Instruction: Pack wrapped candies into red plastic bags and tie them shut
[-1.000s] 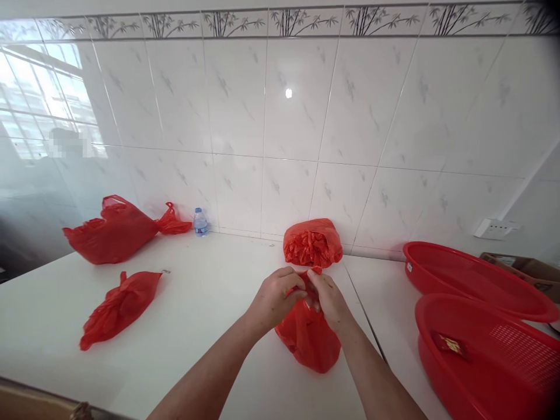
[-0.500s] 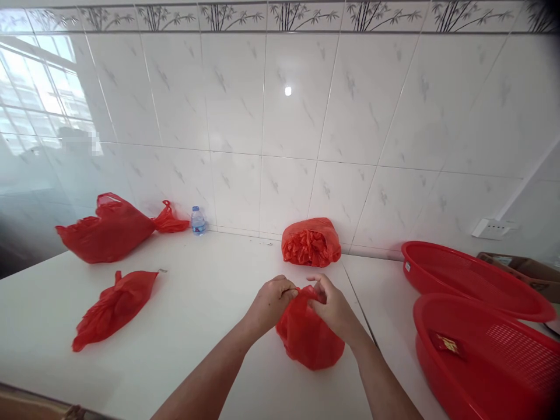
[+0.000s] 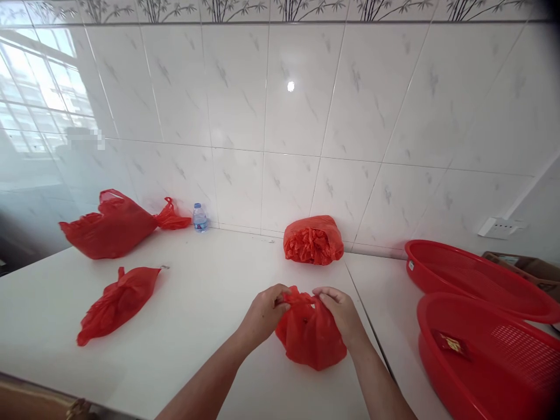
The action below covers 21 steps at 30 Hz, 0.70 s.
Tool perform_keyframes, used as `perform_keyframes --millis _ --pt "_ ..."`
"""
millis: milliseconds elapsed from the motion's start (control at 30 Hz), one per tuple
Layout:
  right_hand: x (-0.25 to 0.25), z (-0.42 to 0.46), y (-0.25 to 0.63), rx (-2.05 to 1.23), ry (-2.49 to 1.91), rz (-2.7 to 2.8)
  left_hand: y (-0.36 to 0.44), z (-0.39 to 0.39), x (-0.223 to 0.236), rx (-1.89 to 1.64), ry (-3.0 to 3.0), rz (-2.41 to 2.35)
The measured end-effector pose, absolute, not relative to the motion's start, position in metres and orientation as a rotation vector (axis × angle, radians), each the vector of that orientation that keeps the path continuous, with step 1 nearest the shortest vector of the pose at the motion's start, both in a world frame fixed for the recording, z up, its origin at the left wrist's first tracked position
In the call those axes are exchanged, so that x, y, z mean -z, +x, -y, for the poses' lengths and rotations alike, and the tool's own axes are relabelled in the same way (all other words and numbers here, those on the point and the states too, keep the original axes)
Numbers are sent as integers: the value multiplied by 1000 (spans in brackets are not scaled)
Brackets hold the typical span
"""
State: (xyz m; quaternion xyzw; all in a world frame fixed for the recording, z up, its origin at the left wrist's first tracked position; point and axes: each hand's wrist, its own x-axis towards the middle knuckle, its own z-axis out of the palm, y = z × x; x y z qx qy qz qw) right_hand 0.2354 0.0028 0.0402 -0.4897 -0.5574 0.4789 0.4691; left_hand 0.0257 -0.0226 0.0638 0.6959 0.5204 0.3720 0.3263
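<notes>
A filled red plastic bag (image 3: 312,343) rests on the white table in front of me, its top gathered and puckered. My left hand (image 3: 268,309) pinches the left side of its top. On the other side, the fingers of my right hand (image 3: 339,309) pinch the bag's upper right edge. What the bag holds is hidden. Just behind it, against the wall, lies a bundle of folded red plastic bags (image 3: 312,240).
Left on the table (image 3: 196,361) are another red bag (image 3: 118,303), a large stuffed bag (image 3: 114,227), a small knotted bag (image 3: 172,216) and a water bottle (image 3: 200,219). Two red baskets (image 3: 437,315) stand right, the nearer holding a small red packet (image 3: 451,344). A socket (image 3: 499,227) is behind.
My hands have drawn slightly apart at the bag's top, and its mouth now looks gathered between them. The view has shifted a little.
</notes>
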Motion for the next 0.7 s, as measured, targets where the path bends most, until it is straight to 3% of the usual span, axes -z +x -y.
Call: perform_keyframes --millis 167,300,533,700 --pt "11 -30 269 -773 -1549 1290 -14 23 -43 -892 1811 -1506" --pt "30 -38 279 -810 -1538 1313 -37 21 -29 -839 1795 -1644" --pt "41 -43 278 -843 -1517 1265 -13 20 -21 -1132 1950 -1667" --pt "41 -37 276 -809 -1511 1335 23 21 -9 -959 2174 -1633"
